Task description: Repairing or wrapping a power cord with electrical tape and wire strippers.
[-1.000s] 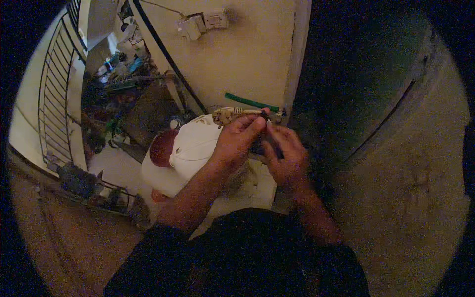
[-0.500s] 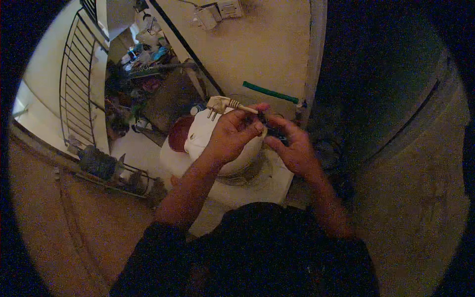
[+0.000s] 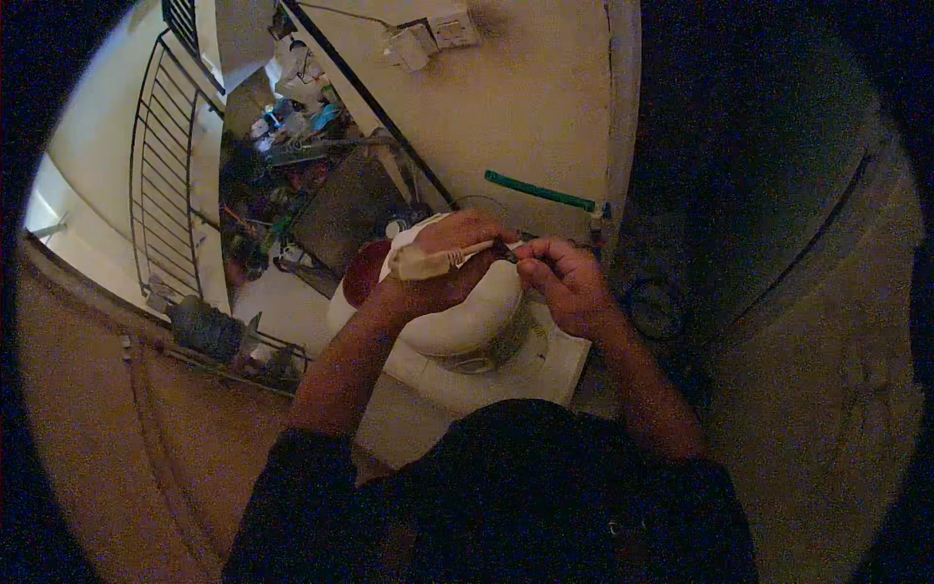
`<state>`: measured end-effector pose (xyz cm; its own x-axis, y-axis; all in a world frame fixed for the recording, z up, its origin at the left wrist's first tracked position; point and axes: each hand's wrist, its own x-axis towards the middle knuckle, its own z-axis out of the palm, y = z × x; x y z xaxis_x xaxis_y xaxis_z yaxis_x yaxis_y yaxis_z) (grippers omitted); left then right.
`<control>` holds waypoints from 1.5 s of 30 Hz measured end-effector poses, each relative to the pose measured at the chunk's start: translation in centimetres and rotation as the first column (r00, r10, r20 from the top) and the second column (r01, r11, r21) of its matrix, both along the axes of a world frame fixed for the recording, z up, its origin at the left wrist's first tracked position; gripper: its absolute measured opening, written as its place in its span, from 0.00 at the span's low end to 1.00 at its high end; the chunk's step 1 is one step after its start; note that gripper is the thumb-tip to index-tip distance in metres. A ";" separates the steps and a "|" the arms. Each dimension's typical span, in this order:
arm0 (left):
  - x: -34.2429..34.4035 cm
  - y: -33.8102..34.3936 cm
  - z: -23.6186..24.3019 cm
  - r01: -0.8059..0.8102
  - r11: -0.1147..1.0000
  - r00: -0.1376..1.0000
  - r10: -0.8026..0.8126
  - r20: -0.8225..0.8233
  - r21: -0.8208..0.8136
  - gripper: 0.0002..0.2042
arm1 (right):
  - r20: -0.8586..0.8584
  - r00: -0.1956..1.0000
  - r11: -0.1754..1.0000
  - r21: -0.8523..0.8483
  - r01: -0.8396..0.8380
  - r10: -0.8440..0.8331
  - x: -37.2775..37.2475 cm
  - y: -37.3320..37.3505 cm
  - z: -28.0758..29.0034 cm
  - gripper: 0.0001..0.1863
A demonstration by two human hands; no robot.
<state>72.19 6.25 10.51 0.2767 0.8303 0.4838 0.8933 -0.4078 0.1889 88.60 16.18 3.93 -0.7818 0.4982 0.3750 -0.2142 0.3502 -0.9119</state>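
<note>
My left hand (image 3: 448,287) is closed around the cream cord near its dark end, with the cord's plug (image 3: 420,263) lying over that hand. My right hand (image 3: 574,287) pinches at the same spot, on a small dark piece (image 3: 506,255) too small to make out. Both hands are above a round white appliance (image 3: 462,326), which has a dark red part (image 3: 360,268) at its left and rests on a pale slab (image 3: 562,360).
A green tube (image 3: 540,190) lies behind my hands. Switch boxes (image 3: 452,24) are at the top on the pale surface. A black railing (image 3: 165,175), a heap of mixed items (image 3: 302,107) and a dark cylindrical machine (image 3: 199,321) are leftward. A dark coil (image 3: 650,302) is right.
The plug has swung down onto my left hand, its prongs no longer showing. My left hand has moved leftward and turned. The view has shifted slightly.
</note>
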 end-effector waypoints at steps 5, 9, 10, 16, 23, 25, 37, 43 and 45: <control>-1.6 0.6 -2.0 0.088 0.993 0.985 -0.098 0.144 0.073 0.11 | -0.022 1.000 0.999 -0.047 -0.002 0.001 -1.1 -0.1 -0.8 0.10; -2.5 2.1 -4.3 0.187 0.972 0.903 -0.228 0.363 0.144 0.06 | -0.075 0.968 0.857 -0.451 -0.249 0.241 -2.2 1.6 0.2 0.15; -2.3 2.3 -4.2 0.201 0.969 0.898 -0.240 0.368 0.142 0.06 | -0.025 0.952 0.827 -0.490 -0.277 0.304 -2.1 2.1 0.7 0.17; -2.8 3.9 -6.9 0.239 0.957 0.777 -0.288 0.559 0.161 0.12 | -0.083 0.863 0.745 -0.467 -0.476 0.499 -2.6 4.6 -0.4 0.14; 1.3 1.8 -9.6 0.111 0.993 0.241 -0.056 0.969 0.030 0.20 | -0.002 0.977 0.876 -0.442 -0.194 0.215 -2.8 3.3 -1.3 0.10; 3.1 1.0 -9.0 0.102 0.994 0.136 -0.045 0.990 0.032 0.19 | 0.077 0.996 0.951 -0.308 -0.011 0.036 -2.5 3.2 -1.3 0.08; 4.8 1.5 -10.0 -0.348 0.911 0.338 -0.098 0.936 0.221 0.08 | -0.091 0.912 0.867 0.287 0.408 -0.400 -3.4 -1.8 -0.2 0.07; 4.1 1.2 -9.1 -0.274 0.944 0.357 -0.079 0.931 0.185 0.06 | -0.140 0.933 0.943 -0.013 0.332 -0.330 -3.0 -2.4 -0.2 0.05; 3.6 0.9 -8.5 -0.209 0.962 0.330 -0.099 0.939 0.174 0.06 | -0.152 0.933 0.944 0.003 0.330 -0.326 -2.8 -2.6 0.3 0.06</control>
<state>75.82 7.16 1.98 -0.5273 0.6491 0.5484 0.2062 -0.5284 0.8236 85.77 13.55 4.26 -0.5115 0.7053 0.4909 -0.2137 0.4489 -0.8676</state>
